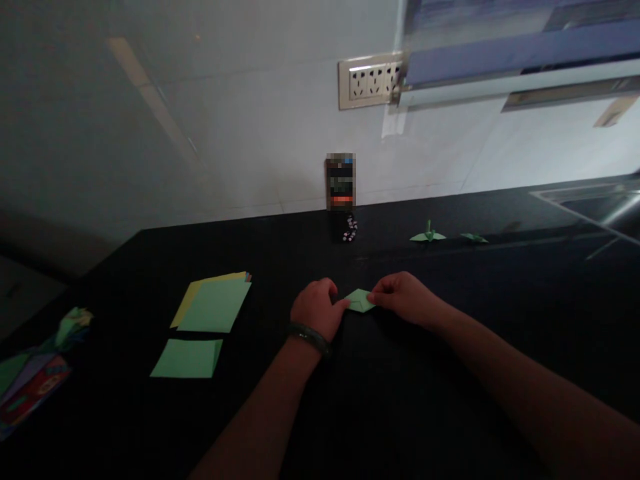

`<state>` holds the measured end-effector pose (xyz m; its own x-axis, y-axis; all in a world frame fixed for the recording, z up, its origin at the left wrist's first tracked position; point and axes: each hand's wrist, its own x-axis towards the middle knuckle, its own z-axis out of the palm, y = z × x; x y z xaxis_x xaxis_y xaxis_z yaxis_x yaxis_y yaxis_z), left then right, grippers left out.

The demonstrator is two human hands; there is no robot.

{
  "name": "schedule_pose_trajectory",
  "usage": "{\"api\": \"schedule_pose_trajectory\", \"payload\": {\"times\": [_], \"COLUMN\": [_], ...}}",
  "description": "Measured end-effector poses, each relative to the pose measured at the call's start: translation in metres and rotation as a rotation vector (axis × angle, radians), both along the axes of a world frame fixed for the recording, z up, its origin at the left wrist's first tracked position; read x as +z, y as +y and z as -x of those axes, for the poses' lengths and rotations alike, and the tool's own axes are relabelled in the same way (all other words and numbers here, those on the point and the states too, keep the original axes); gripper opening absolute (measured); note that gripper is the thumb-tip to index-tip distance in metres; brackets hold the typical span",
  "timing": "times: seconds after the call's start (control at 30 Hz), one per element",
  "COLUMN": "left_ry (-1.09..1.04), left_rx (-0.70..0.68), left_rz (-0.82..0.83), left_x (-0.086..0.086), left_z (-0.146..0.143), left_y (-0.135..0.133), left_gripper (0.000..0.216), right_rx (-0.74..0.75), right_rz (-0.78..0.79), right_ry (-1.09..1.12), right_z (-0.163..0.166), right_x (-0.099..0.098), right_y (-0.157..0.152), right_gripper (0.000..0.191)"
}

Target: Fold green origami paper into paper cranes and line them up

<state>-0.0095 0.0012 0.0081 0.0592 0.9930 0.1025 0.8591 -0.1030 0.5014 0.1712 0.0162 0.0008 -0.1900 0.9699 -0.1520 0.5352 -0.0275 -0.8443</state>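
Note:
A small folded piece of green origami paper [359,301], roughly diamond-shaped with crease lines, lies on the dark countertop between my hands. My left hand [320,308], with a dark bangle at the wrist, pinches its left corner between thumb and fingers. At the right corner my right hand [403,298] grips the paper the same way. Parts of both edges are covered by my fingertips. Beyond, to the right, sit a folded green paper crane [429,233] and another small green folded piece [474,237].
Left of my hands lies a stack of green and yellow paper [215,305], with a creased green sheet [187,359] nearer me. A blurred phone-like object [341,181] leans on the wall behind a beaded strand [351,229]. Colourful packaging [43,390] lies far left.

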Motion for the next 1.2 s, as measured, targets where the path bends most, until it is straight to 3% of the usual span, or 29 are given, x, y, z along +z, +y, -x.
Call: {"api": "schedule_pose_trajectory", "payload": {"times": [0.1, 0.17, 0.23, 0.4, 0.5, 0.6, 0.67, 0.83, 1.0, 1.2], "left_ry": [0.024, 0.014, 0.025, 0.050, 0.035, 0.003, -0.022, -0.024, 0.008, -0.085], "left_rx": [-0.223, -0.404, -0.485, -0.464, -0.447, -0.416, -0.390, -0.320, -0.329, -0.341], "left_rz": [-0.126, -0.097, -0.045, -0.007, 0.005, 0.020, 0.029, 0.037, 0.051, 0.074], "left_x": [0.000, -0.003, -0.006, -0.010, -0.010, -0.009, -0.010, -0.010, -0.008, -0.007], "left_z": [-0.005, -0.007, -0.009, -0.010, -0.009, -0.010, -0.011, -0.019, -0.018, -0.012], "left_y": [-0.003, -0.002, -0.001, 0.001, 0.000, -0.003, -0.005, -0.010, -0.007, -0.003], "left_gripper": [0.010, 0.016, 0.019, 0.018, 0.016, 0.011, 0.009, 0.012, 0.009, 0.022], "right_rx": [-0.001, 0.007, 0.030, 0.081, 0.117, 0.360, 0.534, 0.622, 0.570, 0.536], "right_rz": [-0.025, -0.055, -0.095, -0.148, -0.363, -0.631, -0.705, -0.713, -0.702, -0.672], "right_ry": [-0.055, -0.134, -0.252, -0.540, -0.675, -0.698, -0.692, -0.599, -0.470, -0.420], "right_z": [0.001, 0.002, 0.004, 0.007, 0.005, 0.002, 0.000, -0.004, -0.008, -0.011], "right_x": [0.000, -0.002, -0.004, -0.002, 0.008, 0.019, 0.022, 0.009, -0.008, -0.014], "right_y": [0.000, 0.001, 0.002, -0.001, -0.006, -0.010, -0.012, -0.012, -0.009, -0.003], "right_gripper": [0.016, 0.015, 0.016, 0.017, 0.018, 0.011, 0.016, 0.019, 0.020, 0.019]}}
